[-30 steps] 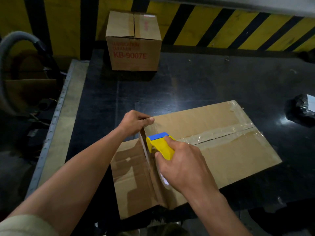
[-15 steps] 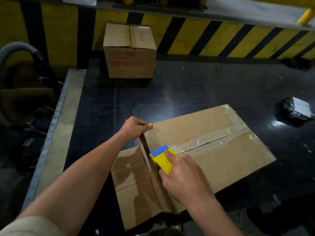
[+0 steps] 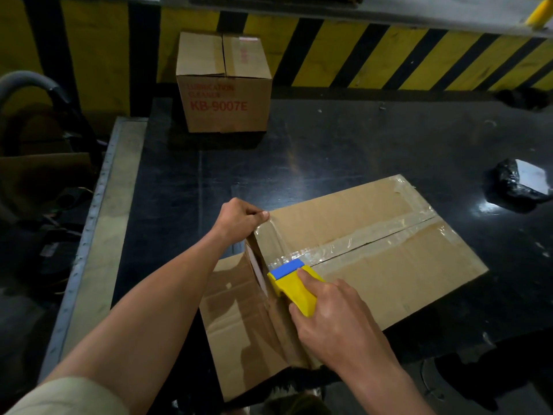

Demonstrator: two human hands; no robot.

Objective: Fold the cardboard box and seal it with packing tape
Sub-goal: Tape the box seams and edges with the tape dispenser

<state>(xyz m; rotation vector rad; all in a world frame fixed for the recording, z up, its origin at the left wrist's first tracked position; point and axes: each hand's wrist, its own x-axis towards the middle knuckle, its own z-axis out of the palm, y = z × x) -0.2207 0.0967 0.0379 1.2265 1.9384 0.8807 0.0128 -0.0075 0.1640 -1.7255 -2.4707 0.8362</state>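
Since 0.5 s ago: a clear tape strip (image 3: 270,239) now shows stretched taut at the box's left end, and both hands have barely shifted. 1 printed carton (image 3: 224,85) stands at the table's back left. Left hand (image 3: 239,218) pinches the strip's free end, fingers curled. We note the yellow-and-blue tape dispenser (image 3: 294,287) on the centre seam. Right hand (image 3: 338,322) grips its handle, thumb on top. Cardboard box (image 3: 389,274) lies on the dark table (image 3: 329,151), near edge, 2 flaps closed. 1 black bundle (image 3: 520,181) lies far right.
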